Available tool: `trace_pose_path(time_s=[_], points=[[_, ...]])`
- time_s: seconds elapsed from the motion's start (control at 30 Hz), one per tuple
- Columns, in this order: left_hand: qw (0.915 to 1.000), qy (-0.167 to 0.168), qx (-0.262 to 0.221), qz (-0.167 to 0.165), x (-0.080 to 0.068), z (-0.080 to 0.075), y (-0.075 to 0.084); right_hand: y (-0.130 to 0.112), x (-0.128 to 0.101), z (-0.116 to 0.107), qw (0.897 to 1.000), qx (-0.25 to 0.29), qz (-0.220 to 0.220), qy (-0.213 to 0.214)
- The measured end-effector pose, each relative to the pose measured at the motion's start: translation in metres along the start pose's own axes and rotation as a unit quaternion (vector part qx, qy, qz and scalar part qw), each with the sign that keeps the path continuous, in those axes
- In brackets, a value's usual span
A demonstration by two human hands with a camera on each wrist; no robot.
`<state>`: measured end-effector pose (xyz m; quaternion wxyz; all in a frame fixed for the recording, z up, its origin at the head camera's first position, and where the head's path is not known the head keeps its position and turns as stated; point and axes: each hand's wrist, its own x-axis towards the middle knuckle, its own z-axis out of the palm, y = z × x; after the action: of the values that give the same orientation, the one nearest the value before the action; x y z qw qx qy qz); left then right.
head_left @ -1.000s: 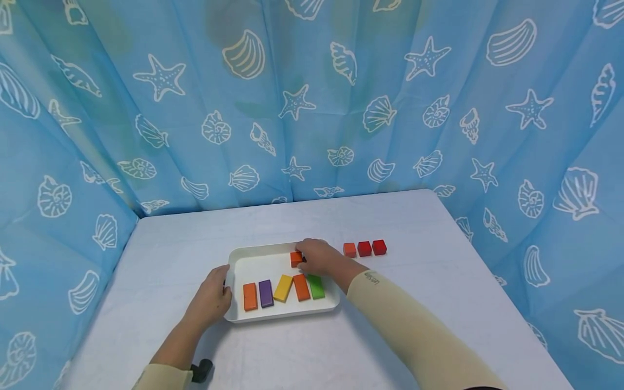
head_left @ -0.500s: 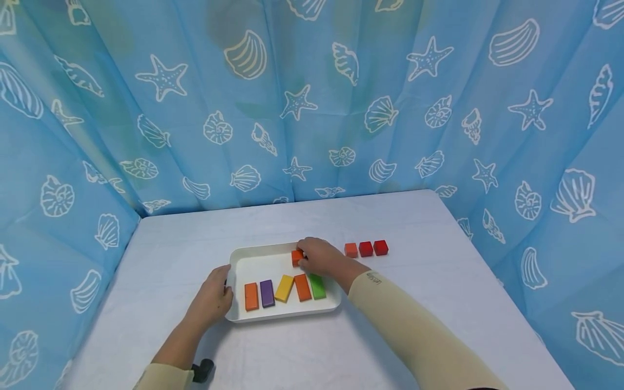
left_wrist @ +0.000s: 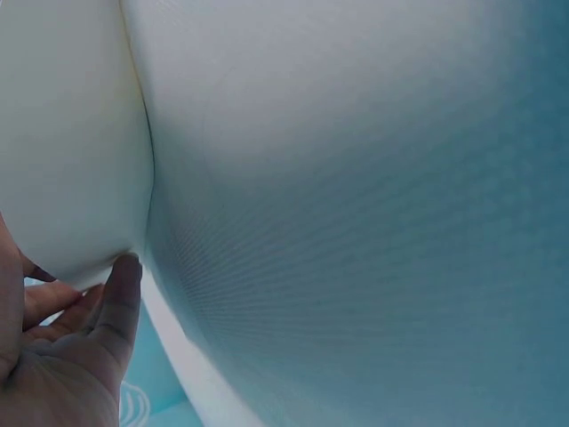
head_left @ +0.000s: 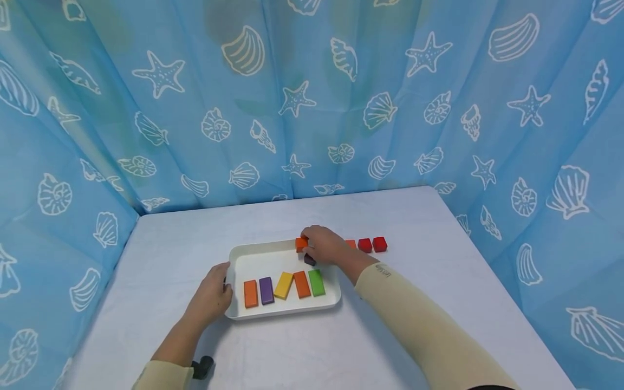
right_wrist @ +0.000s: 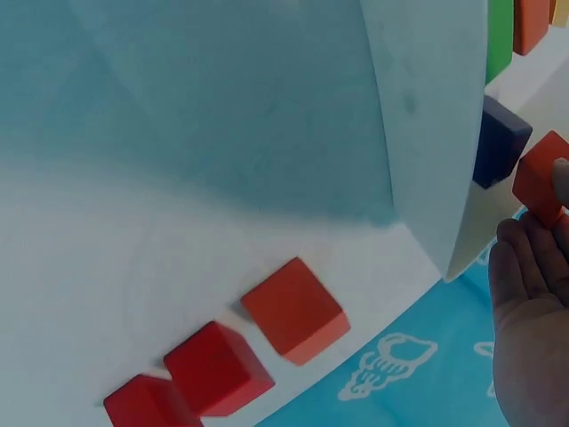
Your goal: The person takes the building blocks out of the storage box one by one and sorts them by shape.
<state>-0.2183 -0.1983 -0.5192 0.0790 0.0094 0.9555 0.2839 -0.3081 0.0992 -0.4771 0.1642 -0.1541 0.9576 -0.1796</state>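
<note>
My right hand (head_left: 325, 246) pinches an orange cube (head_left: 301, 245) between thumb and fingers, near the far wall of a white tray (head_left: 283, 312). The right wrist view shows that cube beside a dark purple block (right_wrist: 502, 142), which lies inside the tray partly hidden under my hand. At the tray's left end, my left hand (head_left: 210, 292) grips the wall, thumb on one side and fingers on the other. Along the tray's near side lie oblong blocks: orange (head_left: 251, 293), purple (head_left: 266, 291), yellow (head_left: 284, 285), red-orange (head_left: 301, 284) and green (head_left: 317, 282).
Right of the tray, a row on the white table (head_left: 400, 303) holds an orange cube (right_wrist: 298, 311) and two red cubes (head_left: 364, 245), the orange one partly covered by my right wrist in the head view. A blue shell-patterned curtain (head_left: 312, 97) surrounds the back and sides.
My right hand has moved up and slightly toward the far wall with the orange cube, which uncovers the dark purple block. My left hand stays at the tray's left end.
</note>
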Motion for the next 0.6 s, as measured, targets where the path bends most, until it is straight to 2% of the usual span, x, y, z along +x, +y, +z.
trace_pose_path(time_s=[0.33, 0.6], points=[[0.9999, -0.01, -0.003, -0.003, 0.001, -0.002, 0.0, 0.014, -0.008, -0.016, 0.999, 0.035, 0.027, 0.031], [0.9998, -0.015, -0.003, -0.01, 0.003, -0.002, 0.001, 0.036, -0.014, -0.027, 0.997, 0.03, 0.054, 0.044]])
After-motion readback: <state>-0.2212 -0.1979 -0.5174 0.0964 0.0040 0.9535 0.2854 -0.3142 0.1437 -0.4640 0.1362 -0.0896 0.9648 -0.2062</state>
